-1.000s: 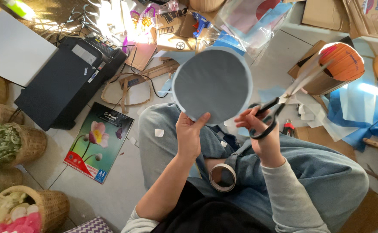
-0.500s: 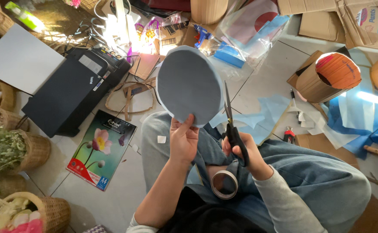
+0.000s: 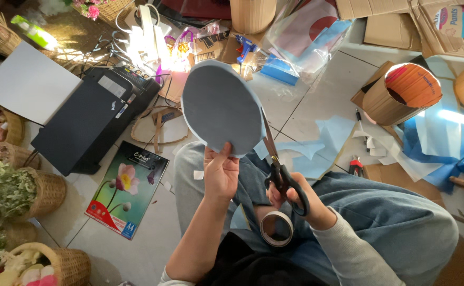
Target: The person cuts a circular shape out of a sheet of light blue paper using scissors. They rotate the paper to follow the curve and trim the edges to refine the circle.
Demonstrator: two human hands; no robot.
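Blue-grey paper disc (image 3: 219, 108) sits mid-frame, pinched at its lower edge by the left hand (image 3: 220, 172). Right hand (image 3: 301, 204) grips scissors (image 3: 279, 164) at its right rim; the outline looks nearly round, with offcuts (image 3: 338, 132) on the floor (image 3: 316, 100).

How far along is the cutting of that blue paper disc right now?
Mostly done, it seems: the blue disc already has a rounded outline, and blue offcuts lie on the floor. In hand: the left hand pinches its lower edge while the right hand sets the scissors against its right edge. Left, probably: trimming that right-hand edge. Whether the far rim is clean I cannot tell.
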